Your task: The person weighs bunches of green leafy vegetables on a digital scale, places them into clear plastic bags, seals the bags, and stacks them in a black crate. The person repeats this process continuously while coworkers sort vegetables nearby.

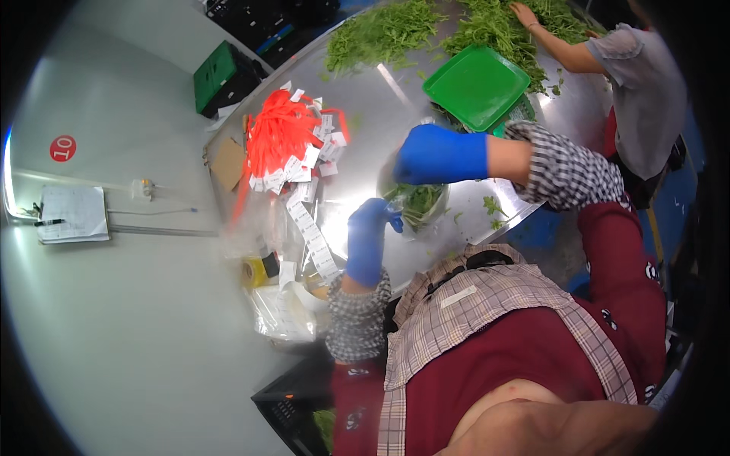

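A clear plastic bag with leafy greens (423, 206) inside lies on the metal table (365, 137) before me. My left hand (368, 239), in a blue glove, is at the bag's left side with thumb and fingers closed on its plastic. Above the greens, my right hand (436, 154), also blue-gloved, is curled into a fist on the bag's upper part; its fingertips are hidden. Loose leaves (493, 206) lie right of the bag. Just beyond my right hand is a green plastic tray (478, 86).
Red tapes (279, 131) with white labels (311, 233) lie on the left, near a yellow tape roll (254, 272). Piles of greens (388, 34) cover the far side. A co-worker's hand (523, 14) touches greens at upper right. A black crate (291, 407) stands below left.
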The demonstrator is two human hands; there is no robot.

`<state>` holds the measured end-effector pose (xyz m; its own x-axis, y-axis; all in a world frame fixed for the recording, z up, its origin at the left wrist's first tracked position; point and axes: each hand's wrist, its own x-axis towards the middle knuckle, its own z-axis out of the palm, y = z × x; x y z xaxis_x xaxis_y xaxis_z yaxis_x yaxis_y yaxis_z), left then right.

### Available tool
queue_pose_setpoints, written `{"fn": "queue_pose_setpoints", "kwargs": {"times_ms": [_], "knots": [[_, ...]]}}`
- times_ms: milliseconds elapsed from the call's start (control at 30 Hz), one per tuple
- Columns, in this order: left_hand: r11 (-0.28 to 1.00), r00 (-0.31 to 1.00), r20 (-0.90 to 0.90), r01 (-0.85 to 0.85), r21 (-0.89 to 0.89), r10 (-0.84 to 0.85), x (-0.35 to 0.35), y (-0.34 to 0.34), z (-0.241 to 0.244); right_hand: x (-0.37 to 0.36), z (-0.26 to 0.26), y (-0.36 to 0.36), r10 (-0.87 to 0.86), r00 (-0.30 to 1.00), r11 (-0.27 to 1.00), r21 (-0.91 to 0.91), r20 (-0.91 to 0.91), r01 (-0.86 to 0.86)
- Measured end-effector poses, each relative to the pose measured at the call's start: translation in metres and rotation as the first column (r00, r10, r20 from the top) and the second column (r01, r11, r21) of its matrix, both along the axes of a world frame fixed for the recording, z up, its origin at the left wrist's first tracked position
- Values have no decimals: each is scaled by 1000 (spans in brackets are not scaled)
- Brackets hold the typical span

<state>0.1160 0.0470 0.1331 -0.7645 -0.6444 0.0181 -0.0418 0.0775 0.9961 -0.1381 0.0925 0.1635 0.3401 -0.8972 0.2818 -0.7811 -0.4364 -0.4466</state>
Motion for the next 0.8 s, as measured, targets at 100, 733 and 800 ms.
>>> {"fn": "queue_pose_setpoints", "kwargs": {"times_ms": [100,733,800], "knots": [[995,982,-187,34,90,-17,-1,10,-5,9,-10,-33,166,967,986,7,-193,-167],[982,906,-383,-146,120,181,13,-1,-20,42,-53,-93,27,900,994,-84,-435,-70],[972,882,-418,-157,177,219,16,-2,-16,43,-50,-97,40,890,986,-128,-455,-110]]}}
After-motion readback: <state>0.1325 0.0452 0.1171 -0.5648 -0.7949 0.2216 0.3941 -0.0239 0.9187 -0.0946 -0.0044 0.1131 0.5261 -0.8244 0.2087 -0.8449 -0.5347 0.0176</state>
